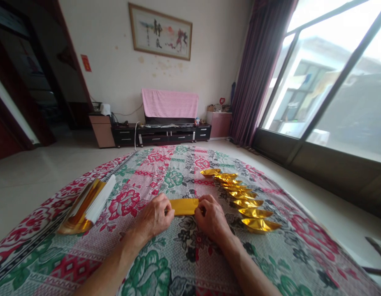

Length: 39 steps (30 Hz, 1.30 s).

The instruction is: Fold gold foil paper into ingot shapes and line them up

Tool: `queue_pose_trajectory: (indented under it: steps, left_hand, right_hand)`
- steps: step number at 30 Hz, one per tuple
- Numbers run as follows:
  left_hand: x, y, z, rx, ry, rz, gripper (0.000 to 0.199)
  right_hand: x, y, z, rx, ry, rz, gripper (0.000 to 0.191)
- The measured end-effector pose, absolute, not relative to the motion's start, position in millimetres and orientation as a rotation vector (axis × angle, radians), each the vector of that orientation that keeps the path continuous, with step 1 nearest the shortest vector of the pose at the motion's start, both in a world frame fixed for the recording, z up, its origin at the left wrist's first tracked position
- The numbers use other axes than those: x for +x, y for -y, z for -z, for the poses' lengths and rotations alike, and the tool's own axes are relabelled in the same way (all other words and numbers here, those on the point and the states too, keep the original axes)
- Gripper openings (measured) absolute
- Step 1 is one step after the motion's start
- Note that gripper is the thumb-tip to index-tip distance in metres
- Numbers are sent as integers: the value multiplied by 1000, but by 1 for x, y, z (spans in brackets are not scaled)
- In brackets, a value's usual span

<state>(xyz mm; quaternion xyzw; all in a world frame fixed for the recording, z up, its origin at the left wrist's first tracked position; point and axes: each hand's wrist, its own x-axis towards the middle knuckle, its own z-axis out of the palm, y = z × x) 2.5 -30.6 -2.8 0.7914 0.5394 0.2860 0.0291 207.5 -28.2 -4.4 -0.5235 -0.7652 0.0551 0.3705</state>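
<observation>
A flat folded strip of gold paper (184,206) stretches between my two hands, just over the patterned cloth. My left hand (158,213) pinches its left end, thumb against curled fingers. At the right end, my right hand (212,216) grips it in the same way. To the right, several gold foil paper ingots (260,225), boat-shaped with pointed ends, stand in a slanting row that runs away from me. Off to the left lies a stack of gold and white paper sheets (85,205), slightly curled.
A floral cloth (175,176) in pink, green and grey covers the round-edged table. Beyond it, a low black cabinet (166,135) carries something draped with a pink towel (170,102). A purple curtain (255,70) and large windows (317,90) are on the right.
</observation>
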Motion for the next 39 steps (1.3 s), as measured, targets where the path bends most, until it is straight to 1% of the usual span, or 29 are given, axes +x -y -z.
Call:
queue_pose_trajectory:
  steps: [6,15,27,32,39]
  left_hand:
    - [4,31,3,2427,-1709,-846,9]
    - [5,31,-2,2375,-1708,-815,12]
    - [-2,28,-2,2289,-1648,-769,8]
    - [-7,25,2,2316,-1578,-758,11]
    - [-6,23,4,2322,-1599,-782,19]
  right_hand:
    - [208,31,1,-1368,1961,-132,16]
    - [214,35,0,-1443,1946,-162,19]
    - [214,32,3,-1457,1936,-174,15]
    - [214,32,3,-1427,1928,-170,16]
    - [215,33,3,-1420,1934,-164,17]
